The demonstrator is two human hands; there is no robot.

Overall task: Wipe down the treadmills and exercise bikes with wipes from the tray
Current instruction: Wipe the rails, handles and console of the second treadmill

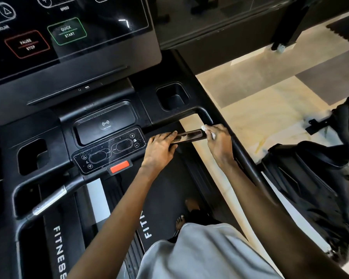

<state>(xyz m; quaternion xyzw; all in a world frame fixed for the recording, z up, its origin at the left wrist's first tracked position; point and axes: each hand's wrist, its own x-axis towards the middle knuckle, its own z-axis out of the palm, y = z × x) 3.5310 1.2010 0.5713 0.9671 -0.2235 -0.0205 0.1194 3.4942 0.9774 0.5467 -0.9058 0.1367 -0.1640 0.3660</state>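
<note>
Head view, exercise bike [310, 178] right, cupholder [172, 97] ahead

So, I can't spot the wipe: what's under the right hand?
White bits of the wipe peek out from under the right hand at the shiny grip bar's end. The hand covers the rest of the wipe and that bar end.
</note>
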